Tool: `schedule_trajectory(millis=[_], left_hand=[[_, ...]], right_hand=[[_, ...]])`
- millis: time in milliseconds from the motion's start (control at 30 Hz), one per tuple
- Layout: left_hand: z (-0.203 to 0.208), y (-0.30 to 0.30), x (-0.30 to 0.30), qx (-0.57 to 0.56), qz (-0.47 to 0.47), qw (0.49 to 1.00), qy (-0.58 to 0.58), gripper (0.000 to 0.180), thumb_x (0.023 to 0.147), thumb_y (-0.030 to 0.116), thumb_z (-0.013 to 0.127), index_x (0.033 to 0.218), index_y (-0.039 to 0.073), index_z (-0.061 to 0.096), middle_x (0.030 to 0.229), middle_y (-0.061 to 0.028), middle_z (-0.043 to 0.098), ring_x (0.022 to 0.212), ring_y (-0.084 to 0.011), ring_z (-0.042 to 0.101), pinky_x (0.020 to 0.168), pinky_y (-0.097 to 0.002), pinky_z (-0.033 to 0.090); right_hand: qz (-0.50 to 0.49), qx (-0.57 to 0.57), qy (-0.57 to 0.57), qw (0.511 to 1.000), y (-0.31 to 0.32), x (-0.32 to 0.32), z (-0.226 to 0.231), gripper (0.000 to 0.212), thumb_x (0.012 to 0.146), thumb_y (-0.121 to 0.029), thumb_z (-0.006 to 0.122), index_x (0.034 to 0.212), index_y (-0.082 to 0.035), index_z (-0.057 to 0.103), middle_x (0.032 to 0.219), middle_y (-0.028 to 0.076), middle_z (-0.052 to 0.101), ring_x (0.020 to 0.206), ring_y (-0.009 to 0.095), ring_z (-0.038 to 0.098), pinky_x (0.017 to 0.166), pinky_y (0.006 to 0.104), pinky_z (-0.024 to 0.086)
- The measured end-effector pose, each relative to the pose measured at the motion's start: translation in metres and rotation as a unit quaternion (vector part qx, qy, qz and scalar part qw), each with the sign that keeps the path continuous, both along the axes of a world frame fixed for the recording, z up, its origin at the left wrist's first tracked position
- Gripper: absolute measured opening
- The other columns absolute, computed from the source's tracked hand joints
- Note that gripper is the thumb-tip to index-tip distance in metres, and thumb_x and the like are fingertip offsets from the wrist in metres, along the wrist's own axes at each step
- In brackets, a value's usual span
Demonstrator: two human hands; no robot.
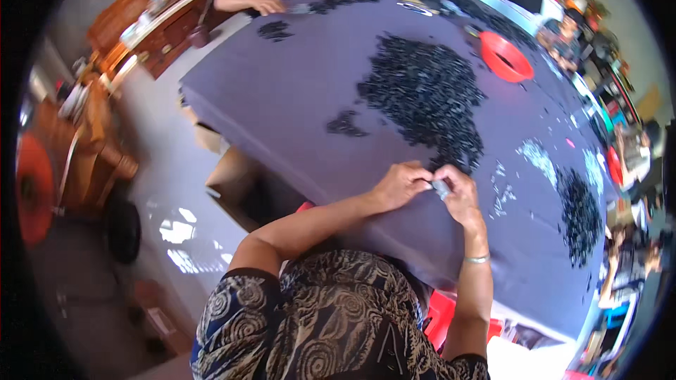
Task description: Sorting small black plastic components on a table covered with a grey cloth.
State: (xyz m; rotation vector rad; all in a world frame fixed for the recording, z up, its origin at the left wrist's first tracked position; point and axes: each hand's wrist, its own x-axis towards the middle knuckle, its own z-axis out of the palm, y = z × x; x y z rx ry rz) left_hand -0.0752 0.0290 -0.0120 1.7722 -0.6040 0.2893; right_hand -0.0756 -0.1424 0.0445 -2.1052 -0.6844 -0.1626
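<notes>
Over the table's near edge, my left hand [403, 187] and my right hand [460, 200] meet almost fingertip to fingertip. A small pale grey, see-through-looking piece [441, 188] sits in the closed fingers of my right hand. My left thumb and fingers are pinched together right beside it; whatever they hold is too small to make out. Just beyond my hands lies a large heap of small black pieces [426, 88], its tail reaching close to my right fingers. A smaller black cluster [346, 124] is off to the left of it.
Small clear pieces [503, 193] and another black pile [579, 214] lie to the right on the dark-clothed table [282, 105]. A red basin [505, 58] stands at the far right. Across the table, a person's hand [266, 5] is near black pieces. A cardboard box [236, 172] stands below the left edge.
</notes>
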Motion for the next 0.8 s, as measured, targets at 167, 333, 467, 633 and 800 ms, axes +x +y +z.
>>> schedule_trajectory(millis=[167, 333, 467, 633, 800], left_hand=[[-0.004, -0.002, 0.001, 0.025, 0.034, 0.997, -0.062, 0.013, 0.077, 0.007, 0.062, 0.089, 0.005, 0.063, 0.074, -0.0105, 0.056, 0.069, -0.0275, 0.057, 0.06, -0.0359, 0.045], [-0.002, -0.003, 0.002, 0.001, 0.022, 0.999, -0.05, 0.014, 0.077, 0.005, 0.064, 0.091, 0.005, 0.064, 0.074, -0.0099, 0.057, 0.068, -0.0248, 0.058, 0.06, -0.0334, 0.046], [-0.002, 0.003, 0.0, -0.009, 0.023, 1.0, 0.006, 0.015, 0.078, 0.005, 0.066, 0.093, 0.005, 0.064, 0.076, -0.0074, 0.057, 0.066, -0.0154, 0.056, 0.058, -0.0272, 0.045], [-0.005, 0.01, -0.003, -0.041, 0.026, 0.999, 0.019, 0.017, 0.078, 0.002, 0.065, 0.096, 0.003, 0.064, 0.076, -0.0066, 0.055, 0.066, -0.0137, 0.055, 0.059, -0.0261, 0.045], [-0.002, -0.002, -0.001, -0.04, 0.011, 0.999, 0.028, 0.018, 0.078, 0.001, 0.066, 0.096, 0.002, 0.064, 0.077, -0.006, 0.056, 0.068, -0.0115, 0.054, 0.059, -0.0251, 0.044]], right_hand=[[-0.021, 0.052, 0.115, 0.992, 0.004, 0.001, -0.01, 0.017, 0.078, 0.013, 0.053, 0.083, -0.003, 0.056, 0.072, 0.0, 0.057, 0.064, 0.006, 0.055, 0.056, 0.0223, 0.049], [0.042, 0.145, 0.185, 0.971, -0.008, 0.009, -0.019, 0.015, 0.083, 0.008, 0.055, 0.092, -0.003, 0.056, 0.082, 0.002, 0.06, 0.075, 0.008, 0.057, 0.063, 0.0229, 0.05], [0.07, 0.221, 0.24, 0.943, -0.006, 0.014, -0.023, 0.018, 0.084, 0.004, 0.057, 0.099, -0.005, 0.056, 0.083, 0.003, 0.06, 0.075, 0.01, 0.056, 0.062, 0.0235, 0.049], [0.071, 0.224, 0.251, 0.939, 0.001, 0.017, -0.027, 0.015, 0.085, 0.0, 0.059, 0.098, -0.006, 0.057, 0.084, 0.001, 0.059, 0.076, 0.008, 0.056, 0.06, 0.0223, 0.048], [0.051, 0.207, 0.238, 0.948, -0.016, 0.013, -0.025, 0.01, 0.085, -0.002, 0.059, 0.094, -0.006, 0.059, 0.081, 0.0, 0.06, 0.073, 0.006, 0.055, 0.058, 0.0205, 0.046]])
